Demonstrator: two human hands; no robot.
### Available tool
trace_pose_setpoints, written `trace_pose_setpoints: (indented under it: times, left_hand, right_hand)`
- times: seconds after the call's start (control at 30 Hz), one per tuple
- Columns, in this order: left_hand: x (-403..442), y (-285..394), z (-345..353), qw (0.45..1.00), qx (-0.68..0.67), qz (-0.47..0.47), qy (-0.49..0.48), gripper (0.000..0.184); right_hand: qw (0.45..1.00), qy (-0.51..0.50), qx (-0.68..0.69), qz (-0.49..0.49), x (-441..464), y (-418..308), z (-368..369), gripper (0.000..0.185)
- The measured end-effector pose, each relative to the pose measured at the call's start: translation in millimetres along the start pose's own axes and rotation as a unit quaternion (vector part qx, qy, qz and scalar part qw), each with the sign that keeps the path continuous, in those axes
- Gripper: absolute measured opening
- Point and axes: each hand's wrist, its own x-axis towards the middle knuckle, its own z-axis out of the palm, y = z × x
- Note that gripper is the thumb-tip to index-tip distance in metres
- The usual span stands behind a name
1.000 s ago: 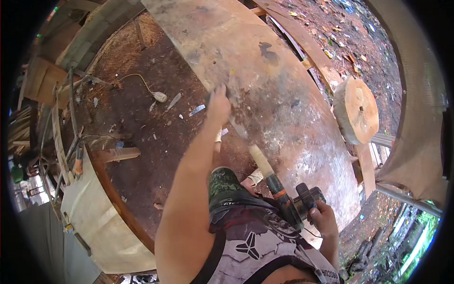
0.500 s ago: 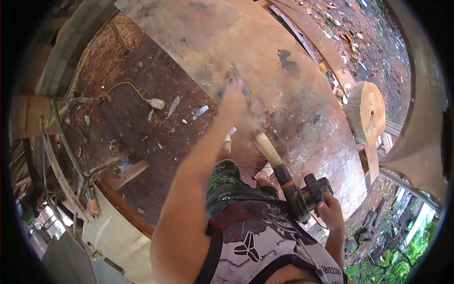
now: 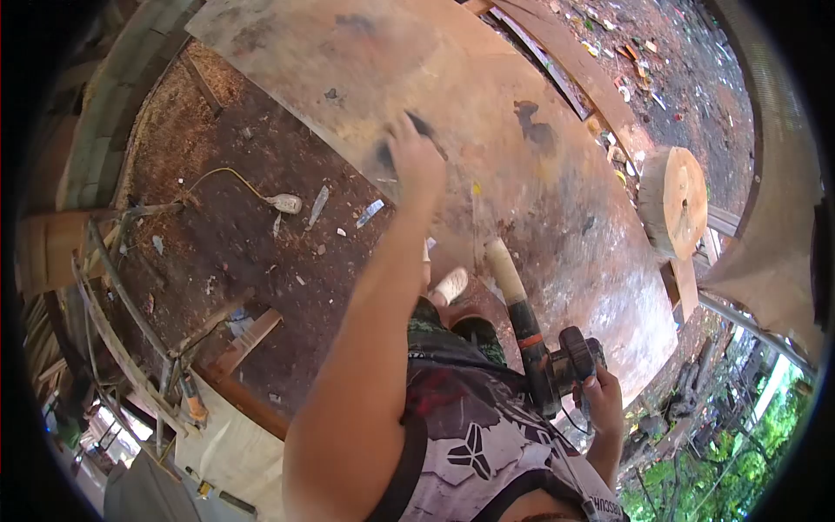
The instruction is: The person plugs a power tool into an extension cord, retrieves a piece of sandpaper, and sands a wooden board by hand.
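My left hand (image 3: 416, 165) reaches out over a large wooden board (image 3: 487, 78) with dark stains and pale, dusty patches. Its fingers are closed over a dark flat pad (image 3: 420, 123), which sticks out on both sides of the hand; the hand is slightly blurred. Close to my body, my right hand (image 3: 602, 398) grips a black and orange blower (image 3: 541, 370). The blower's tan nozzle (image 3: 504, 268) points away from me over the board's near part. Part of the blower's handle is hidden by the fingers.
A round log slice (image 3: 674, 204) stands at the board's right edge. On the dirt floor to the left lie a corded whitish object (image 3: 285, 204) and plastic scraps (image 3: 370, 212). Branch poles (image 3: 122, 261) stand at the far left. My shoe (image 3: 450, 285) is beside the board.
My left hand has slid slightly left and farther from me across the board, with the dark pad. The blower's nozzle has swung a little to the right. My foot and the view have shifted.
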Motion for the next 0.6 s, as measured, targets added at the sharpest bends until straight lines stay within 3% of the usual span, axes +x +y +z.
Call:
trace_pose_setpoints:
  times: [0.13, 0.2, 0.23, 0.27, 0.3, 0.33, 0.4, 0.43, 0.5, 0.53, 0.6]
  left_hand:
    - [-2.0, 17.0, -14.7, 0.999, -0.005, -0.045, 0.008, 0.039]
    - [-55.8, 46.9, -11.8, 0.991, -0.068, -0.064, -0.092, 0.038]
    - [-39.8, 37.4, -9.7, 0.992, -0.067, -0.064, -0.085, 0.038]
    - [-12.3, 17.3, -7.0, 0.995, -0.035, -0.089, -0.015, 0.039]
    - [15.2, -1.4, -7.3, 0.992, -0.003, -0.115, 0.056, 0.039]
    - [38.2, -20.7, -7.8, 0.991, -0.004, -0.117, 0.059, 0.039]
    - [67.3, -43.0, -7.2, 0.986, -0.024, -0.162, -0.009, 0.043]
    - [37.0, -23.5, -7.9, 0.986, -0.020, -0.164, -0.010, 0.043]
    - [-18.6, 28.8, -10.7, 0.992, 0.058, -0.037, 0.103, 0.039]
    - [-18.5, 19.2, -14.9, 0.991, 0.064, -0.041, 0.114, 0.039]
    - [-28.6, -5.5, -21.2, 0.987, 0.142, 0.022, -0.067, 0.040]
  right_hand:
    - [0.999, -0.039, 0.016, -0.020, 0.4, -13.6, 5.4, 0.064]
    - [0.999, -0.046, -0.002, 0.002, 12.3, -16.7, 8.3, 0.056]
    - [0.998, -0.048, -0.024, 0.035, 16.3, -21.1, 9.1, 0.048]
    - [0.998, -0.034, -0.041, 0.033, 16.1, -26.7, 10.9, 0.037]
    - [0.998, -0.034, -0.044, 0.029, 17.5, -30.8, 12.9, 0.037]
    - [0.997, -0.034, -0.074, 0.001, 17.8, -32.3, 13.9, 0.042]
    - [0.994, -0.028, -0.100, -0.024, 17.3, -31.0, 9.9, 0.048]
    - [0.995, -0.050, -0.081, -0.016, 18.9, -30.0, 7.6, 0.048]
    - [0.994, -0.077, -0.065, -0.039, 36.4, -35.8, 6.8, 0.049]
    - [0.994, -0.075, -0.065, -0.045, 42.9, -37.6, 7.0, 0.048]
    - [0.994, -0.075, -0.068, -0.043, 43.4, -32.9, 6.7, 0.047]
